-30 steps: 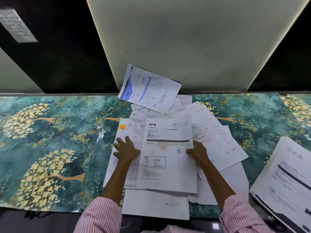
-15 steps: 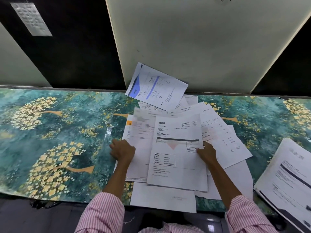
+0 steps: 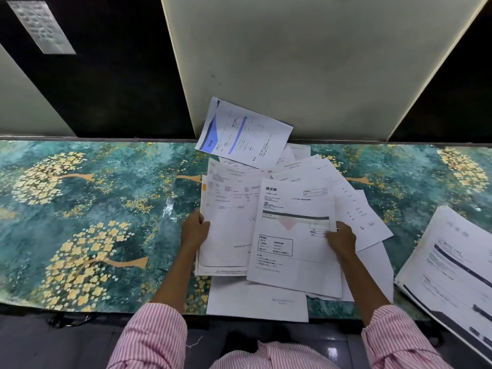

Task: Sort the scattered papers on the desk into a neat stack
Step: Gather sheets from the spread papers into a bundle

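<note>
left hand (image 3: 195,229) curled at the left edge of a white printed sheet with an orange tab (image 3: 226,222), thumb over the edge, pinching it. right hand (image 3: 341,239) pressed on the right edge of a white form with a dark band and a pink triangle (image 3: 292,235), fingers bent; cannot tell whether pinching or only pressing. both sheets lying atop a loose overlapping spread of white printed papers (image 3: 354,209) at the middle of the teal surface patterned with yellow trees (image 3: 80,209). beyond, a white sheet with blue stripes (image 3: 245,133) tilted against a pale upright panel (image 3: 306,62). at the near edge, a mostly blank white sheet (image 3: 255,302) overhanging the surface. far right, well apart, a separate stack of white printed papers (image 3: 452,275). pink striped sleeves (image 3: 151,339) at the bottom.
</note>
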